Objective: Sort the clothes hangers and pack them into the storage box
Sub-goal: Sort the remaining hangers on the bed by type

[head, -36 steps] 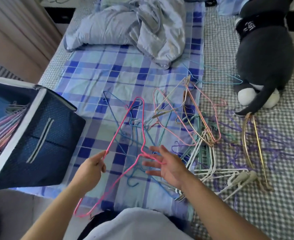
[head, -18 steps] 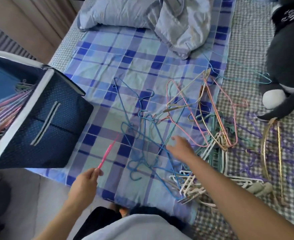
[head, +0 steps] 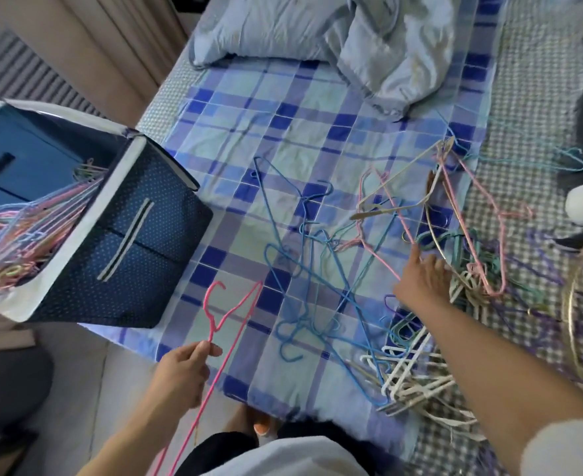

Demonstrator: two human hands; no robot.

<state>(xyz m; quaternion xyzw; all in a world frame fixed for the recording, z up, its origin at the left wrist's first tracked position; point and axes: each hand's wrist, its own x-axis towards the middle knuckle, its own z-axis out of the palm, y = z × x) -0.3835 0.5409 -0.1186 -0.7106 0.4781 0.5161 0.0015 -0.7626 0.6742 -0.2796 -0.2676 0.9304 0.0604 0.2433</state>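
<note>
Matt cloth storage box (head: pixel 139 242)

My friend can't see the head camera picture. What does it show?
A person's left hand holds a pink hanger while the right hand reaches into tangled hangers on a checked bed. A navy storage box of hangers sits left.

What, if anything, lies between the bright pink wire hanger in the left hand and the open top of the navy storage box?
Nothing visible. The bright pink wire hanger, pinched in the left hand, hangs over the bed's edge beside the navy polka-dot fabric storage box. The box's opening faces left and already holds a bundle of coloured hangers.
</note>
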